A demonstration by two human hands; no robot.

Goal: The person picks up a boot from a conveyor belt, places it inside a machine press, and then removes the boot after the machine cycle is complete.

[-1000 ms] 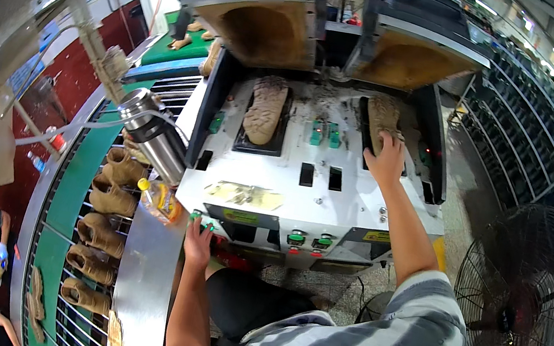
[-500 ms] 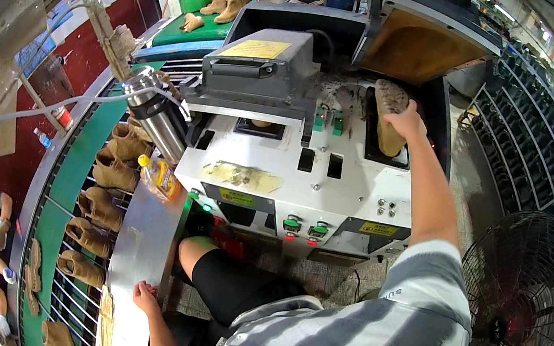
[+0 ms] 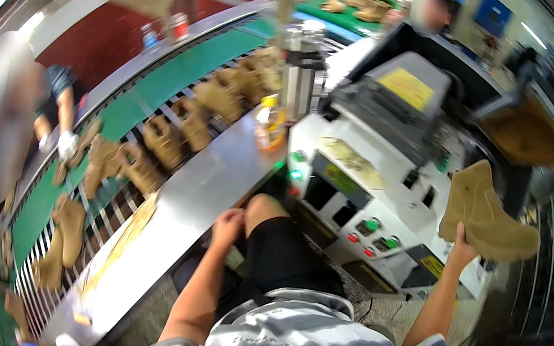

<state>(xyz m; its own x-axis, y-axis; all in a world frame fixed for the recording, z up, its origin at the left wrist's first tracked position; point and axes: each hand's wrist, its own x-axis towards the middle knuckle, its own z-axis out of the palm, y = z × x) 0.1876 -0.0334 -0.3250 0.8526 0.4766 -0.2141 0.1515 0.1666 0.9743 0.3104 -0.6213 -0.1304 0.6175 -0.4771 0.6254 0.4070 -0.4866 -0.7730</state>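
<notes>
A tan ankle boot is up in front of the machine on the right, its sole facing down and its toe pointing right. My right hand grips it from below, fingers wrapped on its underside. My left hand is a loose fist between the metal ledge and my knee, with nothing visible in it. Nearest the boot stands the white and grey press machine; its right lid is raised and its left cover is down.
Several tan boots line the roller conveyor on the left. Co-workers' gloved hands reach in at its far side. A steel flask and a bottle of orange liquid stand by the machine. A dark rack is at right.
My right hand has lifted the boot off the machine's right station and brought it nearer me. My left hand has moved inward from the ledge. The view has turned left.
</notes>
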